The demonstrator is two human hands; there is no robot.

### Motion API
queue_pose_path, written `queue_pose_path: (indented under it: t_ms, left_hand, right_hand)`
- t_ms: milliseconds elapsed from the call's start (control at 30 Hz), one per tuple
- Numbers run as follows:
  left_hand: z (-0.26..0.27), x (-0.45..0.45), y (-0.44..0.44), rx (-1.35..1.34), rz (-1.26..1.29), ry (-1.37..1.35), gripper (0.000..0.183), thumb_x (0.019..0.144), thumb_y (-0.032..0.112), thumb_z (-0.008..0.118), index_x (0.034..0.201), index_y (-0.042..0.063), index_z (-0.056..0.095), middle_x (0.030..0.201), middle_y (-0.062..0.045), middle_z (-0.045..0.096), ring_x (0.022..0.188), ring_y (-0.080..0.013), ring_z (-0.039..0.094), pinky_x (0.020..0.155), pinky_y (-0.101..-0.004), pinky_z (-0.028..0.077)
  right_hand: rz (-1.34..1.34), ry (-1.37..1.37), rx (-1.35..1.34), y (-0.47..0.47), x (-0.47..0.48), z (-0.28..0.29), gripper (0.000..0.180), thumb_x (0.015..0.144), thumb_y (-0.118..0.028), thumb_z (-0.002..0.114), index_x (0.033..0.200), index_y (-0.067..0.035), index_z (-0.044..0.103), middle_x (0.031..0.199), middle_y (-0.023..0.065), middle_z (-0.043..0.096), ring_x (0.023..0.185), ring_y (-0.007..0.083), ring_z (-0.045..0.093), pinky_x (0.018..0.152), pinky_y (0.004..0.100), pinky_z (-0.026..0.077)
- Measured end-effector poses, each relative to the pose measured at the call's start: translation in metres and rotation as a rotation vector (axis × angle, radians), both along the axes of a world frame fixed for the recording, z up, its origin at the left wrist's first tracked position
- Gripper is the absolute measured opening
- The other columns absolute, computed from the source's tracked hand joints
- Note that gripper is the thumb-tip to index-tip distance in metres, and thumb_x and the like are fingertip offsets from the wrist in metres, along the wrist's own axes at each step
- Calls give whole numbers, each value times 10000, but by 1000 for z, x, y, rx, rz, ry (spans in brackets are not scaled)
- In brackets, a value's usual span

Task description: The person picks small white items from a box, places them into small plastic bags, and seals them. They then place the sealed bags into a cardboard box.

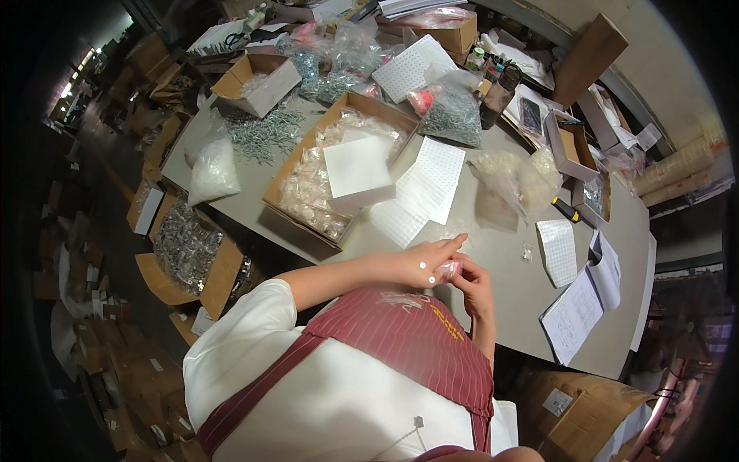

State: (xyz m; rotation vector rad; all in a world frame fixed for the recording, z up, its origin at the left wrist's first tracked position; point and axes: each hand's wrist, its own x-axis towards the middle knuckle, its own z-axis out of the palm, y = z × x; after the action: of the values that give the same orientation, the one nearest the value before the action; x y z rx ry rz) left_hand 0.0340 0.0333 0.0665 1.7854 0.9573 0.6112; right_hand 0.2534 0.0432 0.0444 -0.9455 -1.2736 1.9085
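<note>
Both hands meet at the near edge of the grey table (pixel 502 277), close to my apron. My left hand (pixel 427 263) carries two small round white stickers on its back, and its fingers reach over a small clear plastic bag (pixel 450 269) with something pinkish in it. From the other side, my right hand (pixel 474 283) pinches that bag between thumb and fingers. Beyond the hands lie white sticker sheets (pixel 430 185). A cardboard box (pixel 303 231) full of small clear bags stands left of them, with a white box (pixel 358 170) on top.
Loose screws (pixel 268 133), a bag of screws (pixel 453 115) and a bag of white pieces (pixel 213 173) lie farther back. To the right are a bag of cream-coloured parts (pixel 519 179), a yellow-black tool handle (pixel 566 209), a small bag (pixel 526 252) and an open notebook (pixel 574 315).
</note>
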Motion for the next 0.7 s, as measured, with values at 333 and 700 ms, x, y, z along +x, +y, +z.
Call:
queue_pose_path:
  t_ms: [333,700]
  left_hand:
    - [70,-22,-10,-205,21,-200,915,972,217,636,1673,16,84,1603,-276,422,1425,-431,496,1175,-465,400]
    - [58,-14,-11,-162,-26,-273,997,993,208,671,1686,65,-30,1600,-273,420,1286,-338,643,1087,-402,504]
  right_hand:
    - [164,-13,-162,12,12,-4,321,919,-95,781,1193,70,754,1150,102,757,1036,162,678,955,322,522]
    - [182,152,-217,2,5,0,284,913,-124,796,1113,77,773,1297,125,702,1155,213,653,1007,377,499]
